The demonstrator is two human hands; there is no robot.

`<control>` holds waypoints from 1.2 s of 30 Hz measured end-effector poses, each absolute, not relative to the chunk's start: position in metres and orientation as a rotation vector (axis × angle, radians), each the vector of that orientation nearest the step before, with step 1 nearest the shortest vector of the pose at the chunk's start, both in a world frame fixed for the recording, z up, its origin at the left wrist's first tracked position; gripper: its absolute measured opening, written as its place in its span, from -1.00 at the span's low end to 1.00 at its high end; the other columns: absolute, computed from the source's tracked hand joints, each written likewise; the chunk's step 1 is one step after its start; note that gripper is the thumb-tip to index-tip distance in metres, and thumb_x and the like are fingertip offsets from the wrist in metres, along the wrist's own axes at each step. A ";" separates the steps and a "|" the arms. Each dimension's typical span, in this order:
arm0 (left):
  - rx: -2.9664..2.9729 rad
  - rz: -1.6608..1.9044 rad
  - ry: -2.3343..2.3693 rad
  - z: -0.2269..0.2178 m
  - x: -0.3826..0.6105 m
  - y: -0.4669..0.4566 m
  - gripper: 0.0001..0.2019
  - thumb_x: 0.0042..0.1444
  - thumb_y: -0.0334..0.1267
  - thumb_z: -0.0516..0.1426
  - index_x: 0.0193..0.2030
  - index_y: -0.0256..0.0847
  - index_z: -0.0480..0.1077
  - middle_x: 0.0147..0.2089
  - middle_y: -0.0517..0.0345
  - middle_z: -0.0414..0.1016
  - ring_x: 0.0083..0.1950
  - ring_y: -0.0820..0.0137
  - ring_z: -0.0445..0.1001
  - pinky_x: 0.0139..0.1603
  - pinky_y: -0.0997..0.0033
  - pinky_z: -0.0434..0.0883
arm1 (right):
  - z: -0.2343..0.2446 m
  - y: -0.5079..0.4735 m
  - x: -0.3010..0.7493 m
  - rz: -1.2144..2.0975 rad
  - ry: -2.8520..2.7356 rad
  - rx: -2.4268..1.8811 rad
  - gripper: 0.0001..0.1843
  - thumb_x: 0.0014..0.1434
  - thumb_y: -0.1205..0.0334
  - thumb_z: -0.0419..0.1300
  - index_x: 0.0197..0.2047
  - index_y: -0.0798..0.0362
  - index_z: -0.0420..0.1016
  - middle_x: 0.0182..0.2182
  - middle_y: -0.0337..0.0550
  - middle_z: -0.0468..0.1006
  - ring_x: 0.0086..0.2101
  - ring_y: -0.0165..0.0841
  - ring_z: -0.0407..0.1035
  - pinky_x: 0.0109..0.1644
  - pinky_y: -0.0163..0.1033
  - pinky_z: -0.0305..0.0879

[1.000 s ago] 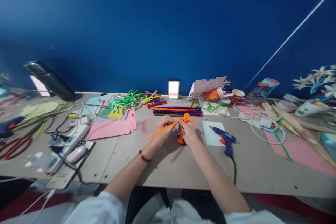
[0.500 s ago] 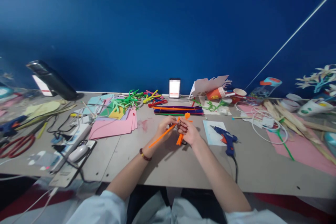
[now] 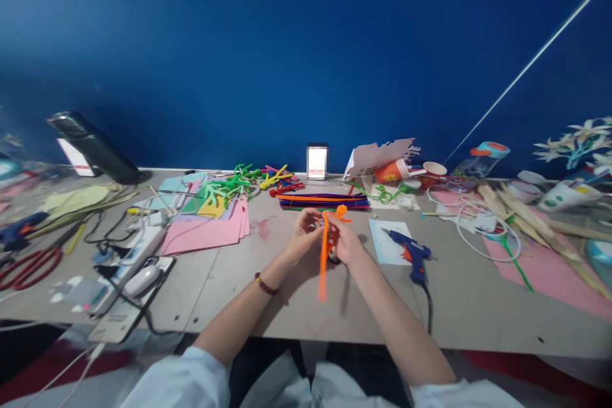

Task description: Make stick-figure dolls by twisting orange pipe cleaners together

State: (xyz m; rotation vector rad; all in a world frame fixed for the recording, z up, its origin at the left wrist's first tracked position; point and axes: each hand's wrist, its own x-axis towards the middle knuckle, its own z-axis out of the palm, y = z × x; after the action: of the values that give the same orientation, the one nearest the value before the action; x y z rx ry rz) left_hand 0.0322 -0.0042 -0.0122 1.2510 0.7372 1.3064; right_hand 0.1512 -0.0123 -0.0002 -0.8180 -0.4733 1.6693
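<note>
Both my hands meet over the middle of the grey table [image 3: 296, 299]. My left hand [image 3: 303, 236] pinches an orange pipe cleaner [image 3: 324, 261] near its top, and its loose end hangs straight down towards me. My right hand [image 3: 343, 241] grips an orange pipe-cleaner figure [image 3: 340, 211] whose looped head sticks up above my fingers. The long pipe cleaner joins this figure between my two hands. A small dark object lies under my right hand, mostly hidden.
A bundle of coloured pipe cleaners [image 3: 325, 201] lies just beyond my hands, before a phone [image 3: 316, 161]. A blue glue gun [image 3: 411, 255] rests on white paper to the right. Pink paper sheets [image 3: 205, 233], cables, a power strip [image 3: 138, 248] and red scissors [image 3: 26, 266] fill the left.
The long orange pipe cleaner swung from pointing out to the lower left to hanging straight down between my hands. My hands stayed together in the same spot.
</note>
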 end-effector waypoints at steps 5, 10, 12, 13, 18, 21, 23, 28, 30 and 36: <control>1.201 1.345 0.806 -0.010 0.034 -0.003 -0.68 -0.06 -0.13 0.28 -0.15 -0.16 0.41 -0.27 0.15 0.39 -0.34 0.48 0.40 -0.36 0.49 0.39 | -0.001 -0.013 0.148 1.700 -0.493 -0.791 -0.63 -0.17 0.10 0.40 -0.51 0.05 0.27 -0.71 -0.45 0.17 -0.70 -0.60 0.00 -0.69 -0.45 -0.13; 1.406 1.400 0.813 -0.008 0.024 0.005 -0.83 -0.02 -0.16 0.26 -0.31 -0.17 0.53 -0.25 0.11 0.37 -0.30 0.47 0.38 -0.36 0.50 0.37 | -0.002 -0.015 0.148 1.810 -0.489 -0.747 -0.66 -0.15 0.12 0.39 -0.47 0.06 0.30 -0.69 -0.44 0.20 -0.69 -0.59 0.01 -0.67 -0.44 -0.06; 1.439 1.423 0.800 -0.007 0.022 0.007 -0.85 -0.03 -0.16 0.27 -0.35 -0.17 0.54 -0.27 0.11 0.37 -0.29 0.46 0.38 -0.37 0.49 0.37 | -0.005 -0.013 0.147 1.814 -0.453 -0.745 -0.68 -0.15 0.15 0.39 -0.44 0.06 0.32 -0.66 -0.42 0.25 -0.67 -0.58 0.06 -0.66 -0.44 -0.03; 1.452 1.433 0.799 -0.007 0.021 0.007 -0.85 -0.03 -0.16 0.27 -0.36 -0.17 0.55 -0.28 0.11 0.38 -0.29 0.45 0.39 -0.38 0.48 0.37 | -0.006 -0.013 0.147 1.819 -0.438 -0.742 -0.68 -0.16 0.17 0.39 -0.43 0.06 0.33 -0.65 -0.40 0.28 -0.66 -0.57 0.08 -0.66 -0.44 -0.02; 1.522 1.458 0.844 -0.006 0.018 0.010 -0.84 -0.02 -0.14 0.26 -0.39 -0.18 0.54 -0.30 0.07 0.44 -0.27 0.41 0.41 -0.38 0.46 0.37 | -0.009 -0.011 0.148 1.856 -0.448 -0.737 -0.75 -0.12 0.20 0.34 -0.45 0.07 0.34 -0.65 -0.38 0.26 -0.66 -0.57 0.07 -0.67 -0.45 0.00; 1.574 1.421 0.842 -0.004 0.017 0.010 -0.83 -0.01 -0.12 0.24 -0.35 -0.18 0.53 -0.30 0.06 0.48 -0.27 0.40 0.43 -0.33 0.42 0.38 | -0.007 -0.012 0.149 1.877 -0.508 -0.696 -0.79 -0.07 0.18 0.31 -0.42 0.06 0.37 -0.64 -0.37 0.25 -0.65 -0.55 0.08 -0.66 -0.44 0.01; 1.597 1.422 0.853 -0.001 0.016 0.009 -0.82 0.00 -0.12 0.24 -0.39 -0.19 0.52 -0.33 0.07 0.48 -0.28 0.39 0.43 -0.33 0.42 0.37 | -0.006 -0.013 0.150 1.895 -0.537 -0.697 -0.80 -0.07 0.18 0.31 -0.41 0.06 0.38 -0.64 -0.35 0.27 -0.64 -0.53 0.11 -0.65 -0.43 0.03; 1.543 1.422 0.870 0.002 0.018 0.006 -0.81 0.00 -0.11 0.24 -0.44 -0.20 0.48 -0.38 0.11 0.46 -0.34 0.43 0.40 -0.37 0.44 0.35 | -0.003 -0.014 0.152 1.880 -0.630 -0.801 -0.70 -0.09 0.04 0.33 -0.48 0.06 0.37 -0.64 -0.32 0.31 -0.63 -0.51 0.16 -0.62 -0.40 0.08; 1.389 1.446 0.890 0.001 0.017 0.008 -0.79 -0.02 -0.10 0.24 -0.42 -0.21 0.45 -0.39 0.14 0.44 -0.38 0.46 0.39 -0.40 0.46 0.34 | -0.002 -0.014 0.152 1.867 -0.712 -0.830 -0.59 -0.06 -0.14 0.26 -0.46 0.07 0.39 -0.62 -0.28 0.36 -0.62 -0.48 0.20 -0.56 -0.37 0.15; 0.973 1.528 0.960 -0.010 0.005 0.025 -0.73 0.00 -0.04 0.22 -0.33 -0.22 0.37 -0.39 0.16 0.45 -0.37 0.48 0.45 -0.44 0.54 0.33 | -0.006 -0.010 0.160 1.312 -1.243 -1.230 -0.52 0.08 -0.20 0.02 -0.53 0.06 0.39 -0.60 -0.23 0.40 -0.53 -0.41 0.25 -0.42 -0.33 0.15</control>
State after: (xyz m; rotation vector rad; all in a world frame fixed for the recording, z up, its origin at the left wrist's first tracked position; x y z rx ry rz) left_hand 0.0055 0.0252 -0.0098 0.9734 0.9602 1.5285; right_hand 0.1598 -0.0097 -0.0058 -1.2303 -1.2430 1.3116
